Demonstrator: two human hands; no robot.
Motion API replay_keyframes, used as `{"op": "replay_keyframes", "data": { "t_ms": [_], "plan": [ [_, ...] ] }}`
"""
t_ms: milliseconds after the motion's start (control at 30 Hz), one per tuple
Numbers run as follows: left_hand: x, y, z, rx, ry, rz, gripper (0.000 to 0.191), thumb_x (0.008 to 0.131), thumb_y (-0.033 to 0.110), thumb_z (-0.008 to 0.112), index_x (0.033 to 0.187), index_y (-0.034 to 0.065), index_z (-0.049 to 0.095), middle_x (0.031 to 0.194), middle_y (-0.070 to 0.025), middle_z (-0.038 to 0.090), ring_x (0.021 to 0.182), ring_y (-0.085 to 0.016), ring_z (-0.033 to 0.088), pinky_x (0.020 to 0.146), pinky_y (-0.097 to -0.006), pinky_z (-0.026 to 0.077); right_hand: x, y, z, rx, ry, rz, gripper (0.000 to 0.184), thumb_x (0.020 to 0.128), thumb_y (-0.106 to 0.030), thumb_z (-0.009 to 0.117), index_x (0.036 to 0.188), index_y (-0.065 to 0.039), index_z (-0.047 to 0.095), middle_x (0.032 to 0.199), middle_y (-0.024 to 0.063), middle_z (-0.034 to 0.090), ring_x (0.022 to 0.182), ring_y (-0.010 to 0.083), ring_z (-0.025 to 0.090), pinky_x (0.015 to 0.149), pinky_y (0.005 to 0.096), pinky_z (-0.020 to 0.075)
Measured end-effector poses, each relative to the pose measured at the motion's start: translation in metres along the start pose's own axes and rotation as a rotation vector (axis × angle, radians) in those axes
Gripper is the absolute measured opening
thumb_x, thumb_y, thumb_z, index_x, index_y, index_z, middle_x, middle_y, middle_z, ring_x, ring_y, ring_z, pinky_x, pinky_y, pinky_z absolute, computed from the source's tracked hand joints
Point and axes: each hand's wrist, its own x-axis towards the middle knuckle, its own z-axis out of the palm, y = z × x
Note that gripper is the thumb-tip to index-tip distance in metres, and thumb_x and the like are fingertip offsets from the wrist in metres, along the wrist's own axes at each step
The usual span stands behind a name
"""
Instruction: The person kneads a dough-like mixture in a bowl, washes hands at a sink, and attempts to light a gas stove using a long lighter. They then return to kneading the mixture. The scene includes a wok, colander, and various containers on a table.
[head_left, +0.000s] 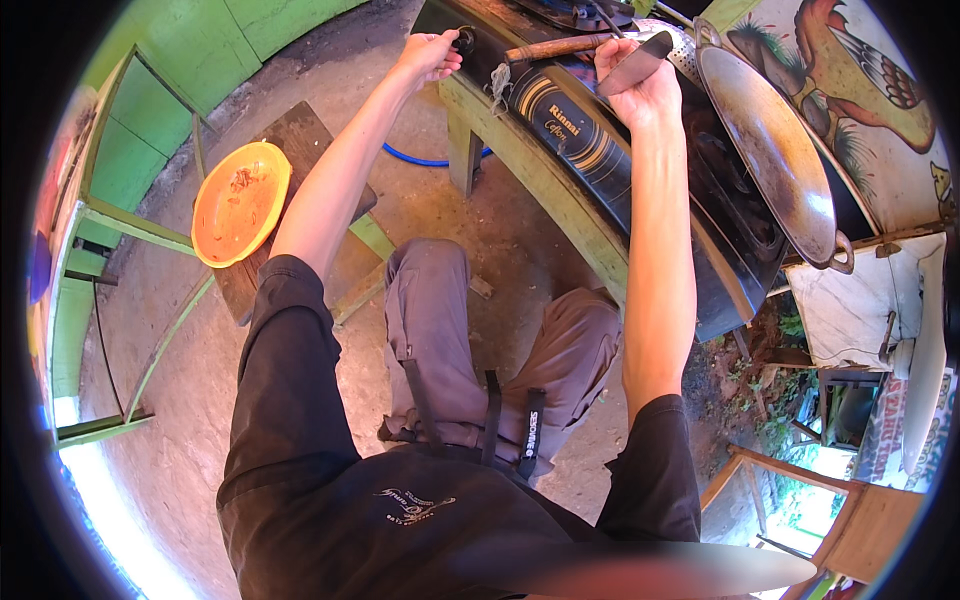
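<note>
My left hand (433, 57) reaches the front of a black Rinnai gas stove (559, 124). Its fingertips are on a dark round control knob (466, 40). Over the stove's other end, my right hand (646, 94) grips a metal utensil with a flat blade (636, 64), probably a turner; a thin dark rod beyond it looks like its handle. Beside that hand, a perforated metal skimmer (670, 39) lies across the stove, its wooden handle (559, 49) pointing towards my left hand. A burner (577, 13) shows at the top edge.
A large metal wok (772, 150) leans on edge behind the stove, against a painted panel (877, 82). At left, an orange plastic basin (238, 214) holding small scraps sits on a wooden bench (296, 135). A blue hose (427, 160) runs below the green wooden stand (517, 161).
</note>
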Motion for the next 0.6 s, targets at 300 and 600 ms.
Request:
{"op": "replay_keyframes", "data": {
  "t_ms": [300, 600],
  "plan": [
    [-0.001, 0.002, 0.001, -0.018, -0.002, -0.005, 0.038, 0.099, 0.04, 0.063, 0.097, 0.0019, 0.064, 0.088, -0.0097, 0.072, 0.071, -0.015, 0.068, 0.061, -0.0285, 0.055, 0.005, -0.014, -0.018, -0.038, -0.076, 0.051, 0.027, 0.105, -0.014, 0.041, 0.101, 0.01, 0.054, 0.094, 0.0218, 0.063, 0.087, 0.0327, 0.066, 0.091, 0.0498, 0.0599],
    [-0.001, 0.001, 0.002, -0.012, -0.016, -0.007, 0.039, 0.099, 0.041, 0.063, 0.097, 0.0019, 0.062, 0.087, -0.0094, 0.071, 0.07, -0.014, 0.067, 0.062, -0.0275, 0.055, 0.009, -0.01, -0.008, -0.003, -0.005, 0.055, 0.027, 0.105, -0.014, 0.041, 0.098, 0.009, 0.054, 0.09, 0.0209, 0.062, 0.084, 0.0319, 0.066, 0.091, 0.0514, 0.06]
  ]
}}
